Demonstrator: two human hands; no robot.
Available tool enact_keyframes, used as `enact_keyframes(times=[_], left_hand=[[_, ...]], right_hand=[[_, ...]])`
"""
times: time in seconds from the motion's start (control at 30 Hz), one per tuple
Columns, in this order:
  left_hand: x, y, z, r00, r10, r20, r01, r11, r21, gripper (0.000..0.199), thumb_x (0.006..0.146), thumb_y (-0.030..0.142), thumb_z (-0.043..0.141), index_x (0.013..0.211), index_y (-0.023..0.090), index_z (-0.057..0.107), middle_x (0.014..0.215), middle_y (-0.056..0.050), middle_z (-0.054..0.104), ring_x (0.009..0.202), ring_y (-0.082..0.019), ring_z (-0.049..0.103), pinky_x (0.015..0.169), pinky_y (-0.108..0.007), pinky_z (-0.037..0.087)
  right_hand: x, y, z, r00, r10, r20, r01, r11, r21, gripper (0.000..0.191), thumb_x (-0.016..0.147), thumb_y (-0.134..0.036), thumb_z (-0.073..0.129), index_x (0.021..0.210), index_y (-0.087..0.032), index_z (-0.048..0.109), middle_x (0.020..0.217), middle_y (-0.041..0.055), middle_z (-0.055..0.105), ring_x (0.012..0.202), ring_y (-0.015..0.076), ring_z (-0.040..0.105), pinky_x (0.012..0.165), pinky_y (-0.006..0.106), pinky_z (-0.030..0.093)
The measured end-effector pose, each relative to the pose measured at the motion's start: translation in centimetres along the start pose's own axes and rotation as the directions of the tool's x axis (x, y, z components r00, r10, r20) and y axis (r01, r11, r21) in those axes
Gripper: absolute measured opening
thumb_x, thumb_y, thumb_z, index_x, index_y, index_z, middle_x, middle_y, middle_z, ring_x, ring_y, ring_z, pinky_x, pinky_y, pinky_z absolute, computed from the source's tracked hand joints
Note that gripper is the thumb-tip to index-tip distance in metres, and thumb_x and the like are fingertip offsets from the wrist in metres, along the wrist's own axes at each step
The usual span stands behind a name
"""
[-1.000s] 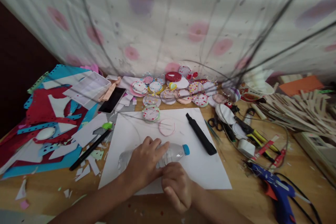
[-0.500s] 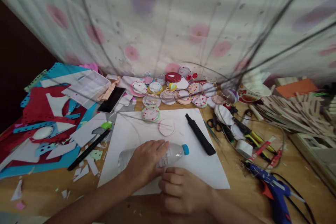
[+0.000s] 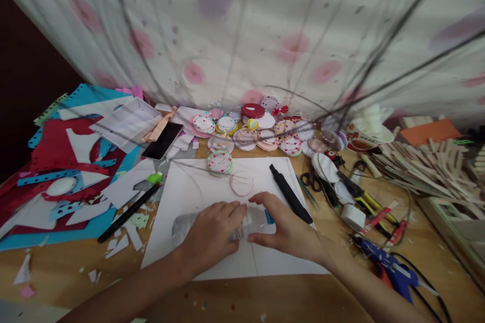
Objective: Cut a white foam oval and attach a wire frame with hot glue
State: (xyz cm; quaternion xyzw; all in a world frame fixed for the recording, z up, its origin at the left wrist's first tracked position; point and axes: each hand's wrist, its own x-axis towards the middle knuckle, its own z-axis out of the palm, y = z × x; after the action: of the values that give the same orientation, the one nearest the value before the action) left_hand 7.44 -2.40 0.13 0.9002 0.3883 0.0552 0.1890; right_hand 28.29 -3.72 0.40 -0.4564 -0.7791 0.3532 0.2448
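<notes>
A clear plastic bottle (image 3: pixel 182 227) with a blue cap (image 3: pixel 269 217) lies on its side on a white sheet of paper (image 3: pixel 170 186). Across its middle rests my left hand (image 3: pixel 214 227), fingers wrapped over the bottle and holding it down. My right hand (image 3: pixel 286 229) is at the neck end, thumb and fingers spread on either side of the bottle's shoulder; whether they touch it I cannot tell. A thin line, perhaps a thread, runs down the paper below the bottle. Just beyond the hands is a round pink-edged outline (image 3: pixel 242 183).
Decorated paper discs (image 3: pixel 246 136) cluster at the back. A black marker-like tool (image 3: pixel 290 194) lies on the paper's right side. Further right are yellow-handled pliers (image 3: pixel 364 197), a blue glue gun (image 3: pixel 394 265) and wooden sticks (image 3: pixel 428 166). Coloured scraps (image 3: pixel 56 146) and a phone (image 3: pixel 163 141) are left.
My right hand has moved up and right from beside the bottle to its neck end, its curled fingers spreading apart. My left hand stays on the bottle.
</notes>
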Motion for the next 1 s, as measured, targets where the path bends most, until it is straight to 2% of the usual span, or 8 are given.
enact_keyframes(times=[0.1,0.17,0.33,0.47,0.77,1.0], left_hand=[[0.1,-0.1,0.0,1.0,0.006,0.002,-0.006,1.0,-0.003,0.053,0.072,0.02,0.061,0.123,0.019,0.048,0.124,-0.009,0.057,0.106,-0.028,0.056,0.088,-0.042,0.047],[0.2,-0.3,0.1,1.0,0.009,0.002,-0.009,1.0,-0.008,0.053,0.072,0.021,0.061,0.123,0.019,0.048,0.124,-0.008,0.057,0.105,-0.027,0.057,0.088,-0.041,0.047],[0.4,-0.5,0.1,1.0,0.025,-0.002,-0.025,1.0,-0.008,0.052,0.072,0.022,0.061,0.122,0.018,0.048,0.122,-0.01,0.059,0.104,-0.028,0.058,0.086,-0.041,0.049],[0.5,-0.4,0.0,1.0,0.023,-0.005,-0.023,1.0,0.0,0.05,0.072,0.021,0.06,0.12,0.018,0.049,0.122,-0.01,0.059,0.103,-0.028,0.059,0.085,-0.042,0.049],[0.4,-0.5,0.3,1.0,0.022,0.006,-0.022,1.0,0.01,0.049,0.07,0.021,0.063,0.117,0.018,0.051,0.124,-0.009,0.058,0.103,-0.027,0.058,0.086,-0.041,0.049],[0.8,-0.7,-0.4,0.999,-0.009,0.033,0.011,0.999,-0.038,0.048,0.069,0.023,0.062,0.116,0.02,0.053,0.123,-0.007,0.06,0.103,-0.026,0.06,0.086,-0.039,0.049]], right_hand=[[0.6,0.5,0.0,0.993,0.002,0.121,-0.004,1.0,0.022,0.056,0.074,-0.04,0.071,0.119,-0.018,0.045,0.113,0.0111,0.054,0.105,0.0232,0.052,0.092,0.04,0.044],[0.7,0.7,0.0,0.989,0.011,0.148,-0.016,0.999,0.033,0.057,0.073,-0.039,0.071,0.119,-0.017,0.045,0.115,0.0112,0.053,0.106,0.0226,0.052,0.093,0.039,0.043],[0.9,1.5,0.3,0.991,0.015,0.134,-0.019,0.999,0.029,0.061,0.069,-0.037,0.075,0.117,-0.016,0.044,0.115,0.0106,0.053,0.107,0.0227,0.051,0.093,0.038,0.043],[1.1,1.6,0.4,0.99,-0.017,0.143,0.018,1.0,-0.004,0.056,0.072,-0.035,0.074,0.116,-0.017,0.044,0.113,0.0102,0.053,0.105,0.0226,0.05,0.091,0.038,0.044],[1.1,0.4,0.2,0.982,-0.031,0.188,0.07,0.977,-0.2,0.053,0.074,-0.029,0.072,0.115,-0.015,0.043,0.109,0.0128,0.053,0.1,0.026,0.051,0.084,0.042,0.047],[1.6,0.3,0.1,0.975,-0.079,0.205,0.139,0.946,-0.292,0.055,0.071,-0.026,0.075,0.114,-0.013,0.044,0.111,0.0142,0.053,0.103,0.0269,0.053,0.085,0.042,0.048]])
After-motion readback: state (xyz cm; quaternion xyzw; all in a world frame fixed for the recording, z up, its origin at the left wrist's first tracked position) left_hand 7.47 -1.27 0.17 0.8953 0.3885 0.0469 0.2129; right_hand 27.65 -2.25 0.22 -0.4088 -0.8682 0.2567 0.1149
